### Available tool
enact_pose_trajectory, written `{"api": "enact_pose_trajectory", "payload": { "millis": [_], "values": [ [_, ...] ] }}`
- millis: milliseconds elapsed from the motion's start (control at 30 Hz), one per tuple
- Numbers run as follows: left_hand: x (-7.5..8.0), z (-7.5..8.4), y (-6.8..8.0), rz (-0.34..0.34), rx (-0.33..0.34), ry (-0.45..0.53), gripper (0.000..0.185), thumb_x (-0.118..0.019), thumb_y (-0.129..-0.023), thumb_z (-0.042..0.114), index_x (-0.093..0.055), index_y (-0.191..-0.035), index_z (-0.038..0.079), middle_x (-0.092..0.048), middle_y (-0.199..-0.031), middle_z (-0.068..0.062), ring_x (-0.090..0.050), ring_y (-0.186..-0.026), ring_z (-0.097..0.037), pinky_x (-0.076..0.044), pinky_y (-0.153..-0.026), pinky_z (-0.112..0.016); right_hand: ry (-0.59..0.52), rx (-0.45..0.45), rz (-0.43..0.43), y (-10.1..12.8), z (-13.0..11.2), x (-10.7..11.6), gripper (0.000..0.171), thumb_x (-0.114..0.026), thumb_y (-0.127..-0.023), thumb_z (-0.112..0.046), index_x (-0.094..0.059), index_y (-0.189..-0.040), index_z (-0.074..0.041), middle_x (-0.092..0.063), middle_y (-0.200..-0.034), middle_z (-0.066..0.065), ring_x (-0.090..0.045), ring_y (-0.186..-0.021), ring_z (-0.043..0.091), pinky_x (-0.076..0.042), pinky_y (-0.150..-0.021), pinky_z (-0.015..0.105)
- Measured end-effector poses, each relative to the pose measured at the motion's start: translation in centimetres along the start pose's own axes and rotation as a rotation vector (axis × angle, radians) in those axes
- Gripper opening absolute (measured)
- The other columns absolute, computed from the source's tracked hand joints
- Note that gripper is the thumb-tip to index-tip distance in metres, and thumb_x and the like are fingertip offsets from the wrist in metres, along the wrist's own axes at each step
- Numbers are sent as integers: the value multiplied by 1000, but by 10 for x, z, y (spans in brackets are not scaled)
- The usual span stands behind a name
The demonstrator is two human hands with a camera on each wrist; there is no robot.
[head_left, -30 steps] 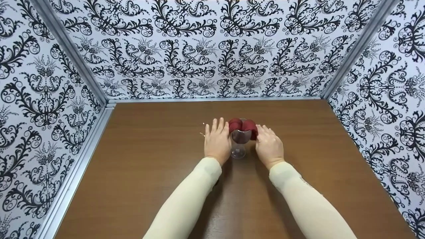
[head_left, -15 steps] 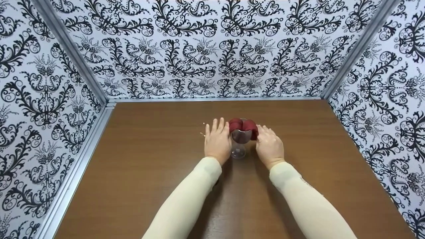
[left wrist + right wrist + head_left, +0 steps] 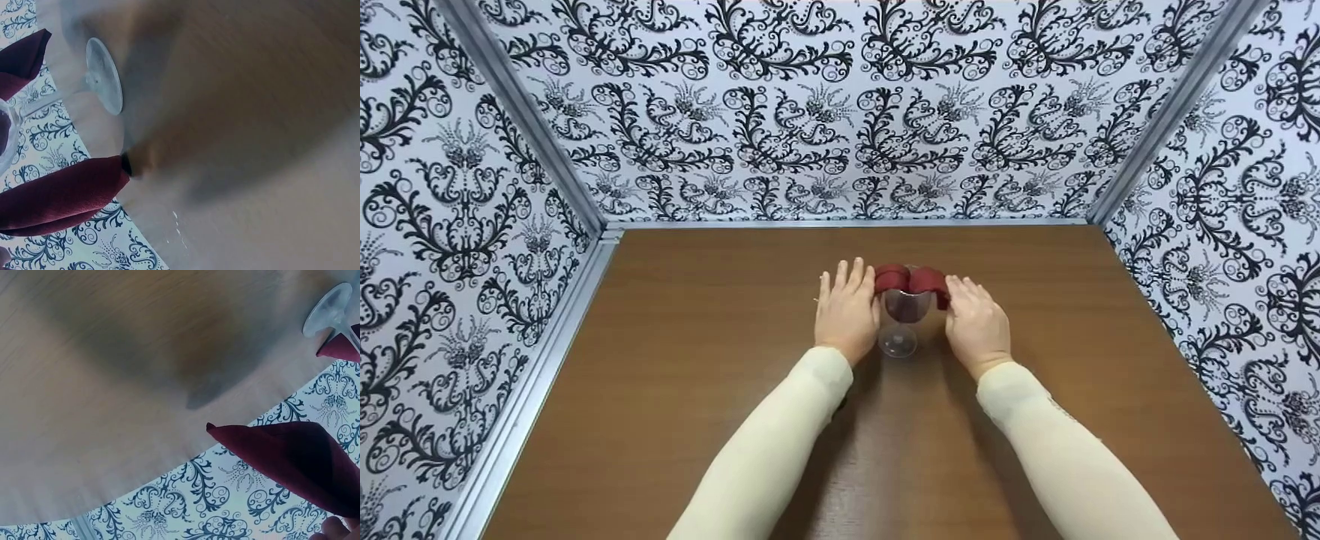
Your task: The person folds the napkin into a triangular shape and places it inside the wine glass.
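A clear stemmed wine glass stands on the table with a dark red cloth napkin in its bowl, folds hanging over both sides. My left hand is at the left fold, fingers upright and spread, its index finger side against the cloth; the thumb is hidden. My right hand holds the right fold at its outer edge. In the left wrist view a napkin fold hangs down near the glass foot. In the right wrist view fingertips touch the edge of a pointed napkin fold.
The brown wooden table reaches back to a white wall with black scrollwork. Metal profiles run along the corners. Small white marks show on the table in the left wrist view.
Both hands have moved slightly apart, the right one further right. The napkin's folds spread wider over the glass, and more of the bowl shows beneath them.
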State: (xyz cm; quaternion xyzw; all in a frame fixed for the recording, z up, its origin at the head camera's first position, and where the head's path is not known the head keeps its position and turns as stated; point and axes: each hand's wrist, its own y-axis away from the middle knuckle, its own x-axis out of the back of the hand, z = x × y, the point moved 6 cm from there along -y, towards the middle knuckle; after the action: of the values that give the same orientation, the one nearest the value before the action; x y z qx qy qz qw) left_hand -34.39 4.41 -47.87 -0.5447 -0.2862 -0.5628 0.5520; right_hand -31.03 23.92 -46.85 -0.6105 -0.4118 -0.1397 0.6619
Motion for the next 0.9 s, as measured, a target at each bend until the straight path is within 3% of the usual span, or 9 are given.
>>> {"api": "enact_pose_trajectory", "payload": {
  "millis": [500,900],
  "values": [
    [3,-5,-3,22,-34,14,61,-48,-108,39,-44,-161,9,-38,-170,-10,-31,-160,-34,-17,-132,-54,-25,-27,-43,0,9,1,41,-67,-92,-6,-69,-130,8,-73,-129,22,-72,-120,40,-55,-106,53],
    [20,-20,1,53,-122,14,74,-51,-105,55,-40,-163,11,-37,-170,-12,-29,-160,-38,-19,-131,-57,-55,61,63,5,25,7,43,-64,-92,-15,-70,-128,8,-73,-128,26,-72,-117,45,-55,-103,59]
  ]
}}
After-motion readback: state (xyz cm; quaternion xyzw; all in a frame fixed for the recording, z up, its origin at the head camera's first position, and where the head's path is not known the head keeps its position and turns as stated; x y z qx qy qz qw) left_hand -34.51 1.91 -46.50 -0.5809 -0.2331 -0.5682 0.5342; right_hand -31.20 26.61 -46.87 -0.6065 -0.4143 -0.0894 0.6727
